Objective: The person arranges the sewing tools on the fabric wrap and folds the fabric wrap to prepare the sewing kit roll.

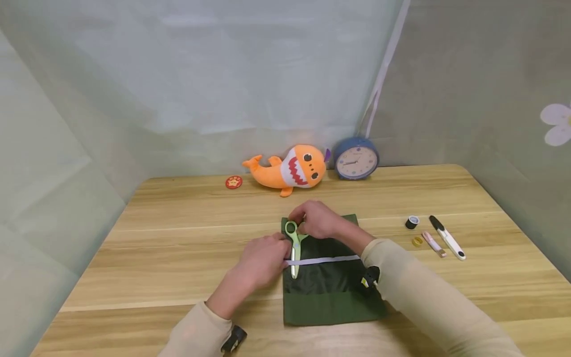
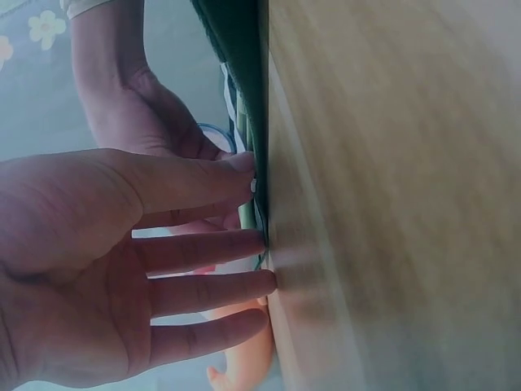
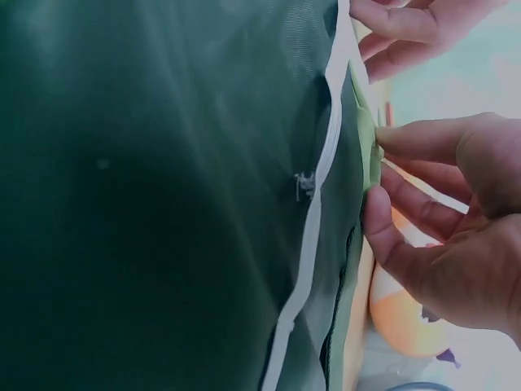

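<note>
Head: the scissors [image 1: 296, 242] lie on the cloth [image 1: 334, 310], under the band [image 1: 330, 260], seemingly nearly seated; the spool [image 1: 412, 222] and white tool [image 1: 449, 240], off it, look unplaced. Left wrist: the left hand [image 2: 77, 261] spreads its lower fingers; any pinch, I cannot tell. Right wrist: the right hand [image 3: 472, 252] clamps the scissors.

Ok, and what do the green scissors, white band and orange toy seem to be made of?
Green scissors: likely smooth plastic handles, evenly coloured; blade material unclear. White band: probably matte woven fabric, perhaps elastic, bending softly with loose threads beside it. Orange toy: apparently soft plush, given its rounded, stuffed shape.
</note>
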The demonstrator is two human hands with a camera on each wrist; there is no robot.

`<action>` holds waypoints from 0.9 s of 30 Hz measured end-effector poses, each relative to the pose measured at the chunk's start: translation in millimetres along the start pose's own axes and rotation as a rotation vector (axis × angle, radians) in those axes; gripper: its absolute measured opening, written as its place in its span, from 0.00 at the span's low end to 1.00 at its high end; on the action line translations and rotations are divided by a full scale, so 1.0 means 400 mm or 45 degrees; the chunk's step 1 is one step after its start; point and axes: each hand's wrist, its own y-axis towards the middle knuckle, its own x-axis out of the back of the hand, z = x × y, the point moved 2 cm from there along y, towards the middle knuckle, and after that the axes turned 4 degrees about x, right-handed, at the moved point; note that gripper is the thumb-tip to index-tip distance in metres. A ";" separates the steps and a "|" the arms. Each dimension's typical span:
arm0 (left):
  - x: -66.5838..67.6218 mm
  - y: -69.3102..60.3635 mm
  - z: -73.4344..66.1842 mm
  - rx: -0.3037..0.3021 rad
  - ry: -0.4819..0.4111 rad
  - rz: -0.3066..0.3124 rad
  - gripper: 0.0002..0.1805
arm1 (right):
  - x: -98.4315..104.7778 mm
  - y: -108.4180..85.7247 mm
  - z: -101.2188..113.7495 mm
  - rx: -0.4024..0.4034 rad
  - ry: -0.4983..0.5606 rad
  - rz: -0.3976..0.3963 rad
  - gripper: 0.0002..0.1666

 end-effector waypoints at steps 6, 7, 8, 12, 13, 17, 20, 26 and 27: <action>0.007 -0.001 0.004 0.028 -0.049 0.042 0.10 | 0.021 -0.021 -0.015 0.008 -0.044 -0.035 0.20; 0.007 -0.002 0.005 0.033 -0.056 0.050 0.09 | 0.024 -0.025 -0.020 0.007 -0.052 -0.038 0.19; 0.007 -0.002 0.006 0.037 -0.064 0.056 0.09 | 0.026 -0.027 -0.023 0.008 -0.053 -0.038 0.18; 0.009 -0.003 0.010 0.047 -0.087 0.069 0.09 | 0.031 -0.035 -0.032 0.005 -0.049 -0.024 0.18; 0.008 -0.003 0.010 0.051 -0.089 0.072 0.10 | 0.032 -0.037 -0.034 0.001 -0.044 -0.022 0.19; 0.001 -0.001 0.015 0.070 -0.087 0.085 0.11 | 0.032 -0.040 -0.035 -0.005 -0.062 -0.002 0.22; -0.003 0.002 0.017 0.073 -0.085 0.090 0.12 | 0.032 -0.039 -0.033 0.014 -0.084 0.015 0.22; -0.004 0.004 0.017 0.080 -0.080 0.088 0.10 | 0.030 -0.033 -0.030 0.072 -0.135 0.050 0.21; -0.003 0.004 0.015 0.081 -0.075 0.089 0.10 | 0.029 -0.032 -0.029 0.079 -0.138 0.055 0.21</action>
